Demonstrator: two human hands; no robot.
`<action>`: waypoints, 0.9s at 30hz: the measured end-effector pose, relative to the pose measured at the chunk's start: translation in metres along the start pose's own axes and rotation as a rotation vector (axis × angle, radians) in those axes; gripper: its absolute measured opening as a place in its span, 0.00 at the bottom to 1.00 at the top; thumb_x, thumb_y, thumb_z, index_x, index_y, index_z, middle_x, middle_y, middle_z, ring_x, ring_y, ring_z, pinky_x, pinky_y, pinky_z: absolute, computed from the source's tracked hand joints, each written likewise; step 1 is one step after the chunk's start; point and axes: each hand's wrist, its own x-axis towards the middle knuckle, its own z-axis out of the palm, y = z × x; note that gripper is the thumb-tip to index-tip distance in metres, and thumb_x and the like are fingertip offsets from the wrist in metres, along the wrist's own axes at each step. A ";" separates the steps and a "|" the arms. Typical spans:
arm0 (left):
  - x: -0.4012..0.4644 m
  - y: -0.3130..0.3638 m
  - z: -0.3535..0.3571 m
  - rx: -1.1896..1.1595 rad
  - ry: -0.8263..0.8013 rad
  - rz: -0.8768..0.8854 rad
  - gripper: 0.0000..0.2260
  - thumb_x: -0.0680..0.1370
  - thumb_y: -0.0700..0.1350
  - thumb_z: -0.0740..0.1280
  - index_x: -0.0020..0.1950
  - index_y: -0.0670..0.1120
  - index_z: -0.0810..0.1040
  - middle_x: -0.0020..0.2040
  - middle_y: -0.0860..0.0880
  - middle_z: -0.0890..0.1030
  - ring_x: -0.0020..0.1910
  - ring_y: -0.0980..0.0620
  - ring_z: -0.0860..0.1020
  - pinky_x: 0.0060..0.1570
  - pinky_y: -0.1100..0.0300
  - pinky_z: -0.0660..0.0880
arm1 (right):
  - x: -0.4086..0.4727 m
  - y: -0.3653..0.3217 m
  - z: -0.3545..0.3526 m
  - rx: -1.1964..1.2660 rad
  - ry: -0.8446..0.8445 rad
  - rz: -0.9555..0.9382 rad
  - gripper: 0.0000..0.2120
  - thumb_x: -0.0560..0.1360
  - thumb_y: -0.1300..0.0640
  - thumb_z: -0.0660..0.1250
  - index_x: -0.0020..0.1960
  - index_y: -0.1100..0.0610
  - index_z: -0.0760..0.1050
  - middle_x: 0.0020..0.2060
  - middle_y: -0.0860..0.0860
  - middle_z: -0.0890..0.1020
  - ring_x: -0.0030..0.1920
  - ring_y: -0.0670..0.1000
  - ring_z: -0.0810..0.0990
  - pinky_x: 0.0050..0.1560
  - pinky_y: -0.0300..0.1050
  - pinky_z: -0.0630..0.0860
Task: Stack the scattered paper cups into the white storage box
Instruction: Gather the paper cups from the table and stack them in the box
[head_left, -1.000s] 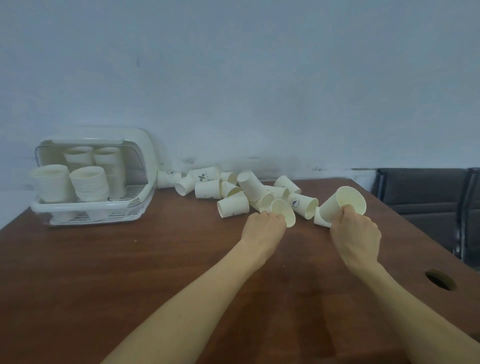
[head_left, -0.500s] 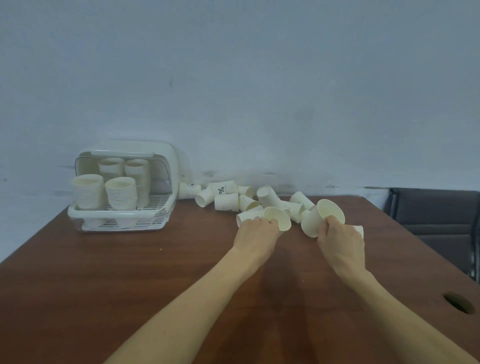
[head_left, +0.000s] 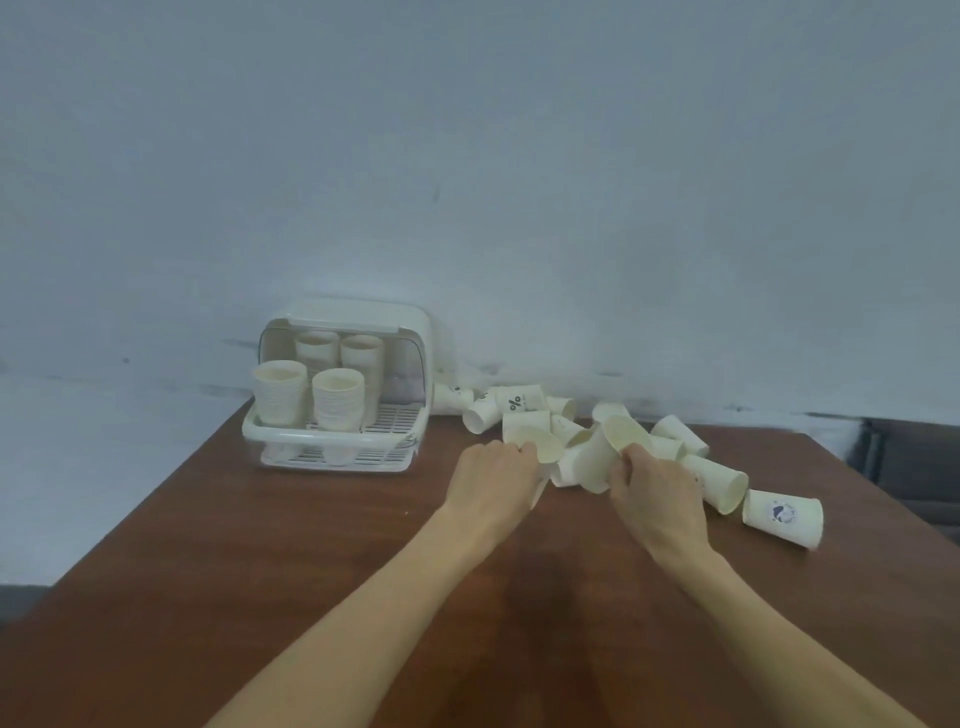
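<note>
My left hand (head_left: 491, 475) grips a cream paper cup (head_left: 543, 446) with its mouth facing up and to the right. My right hand (head_left: 657, 493) holds a second paper cup (head_left: 605, 452), tilted with its mouth toward me, close beside the first. Behind them several loose cups (head_left: 519, 410) lie on their sides by the wall. More cups (head_left: 719, 480) lie to the right of my right hand, one with a blue logo (head_left: 783, 517). The white storage box (head_left: 332, 441) stands at the back left with its lid raised, holding several stacks of cups (head_left: 280, 392).
The brown wooden table (head_left: 311, 571) runs to the pale wall behind. Its left edge slants from the box toward the near left. A dark chair (head_left: 904, 467) stands past the table's right edge.
My view has swung right and up, so the box and cups sit nearer the middle. My two hands have drawn closer, bringing their cups nearly together.
</note>
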 end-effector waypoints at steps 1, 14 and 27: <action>-0.002 -0.007 0.000 0.010 -0.001 -0.012 0.09 0.81 0.43 0.56 0.57 0.44 0.72 0.51 0.44 0.80 0.49 0.42 0.78 0.35 0.54 0.62 | 0.001 -0.007 0.001 0.008 0.001 -0.014 0.10 0.78 0.54 0.55 0.39 0.56 0.67 0.32 0.56 0.77 0.37 0.60 0.72 0.35 0.48 0.62; -0.030 -0.093 -0.001 -0.024 0.053 -0.218 0.08 0.82 0.45 0.55 0.56 0.45 0.72 0.51 0.46 0.81 0.49 0.43 0.79 0.38 0.54 0.64 | 0.016 -0.108 0.013 0.011 -0.078 -0.187 0.09 0.78 0.55 0.56 0.41 0.57 0.69 0.32 0.53 0.74 0.33 0.55 0.69 0.33 0.47 0.59; -0.063 -0.169 -0.013 -0.029 0.132 -0.386 0.08 0.82 0.46 0.54 0.56 0.45 0.71 0.51 0.47 0.80 0.48 0.44 0.79 0.35 0.54 0.63 | 0.049 -0.221 0.043 0.085 -0.059 -0.453 0.07 0.77 0.56 0.56 0.41 0.58 0.68 0.36 0.60 0.79 0.39 0.63 0.77 0.35 0.49 0.62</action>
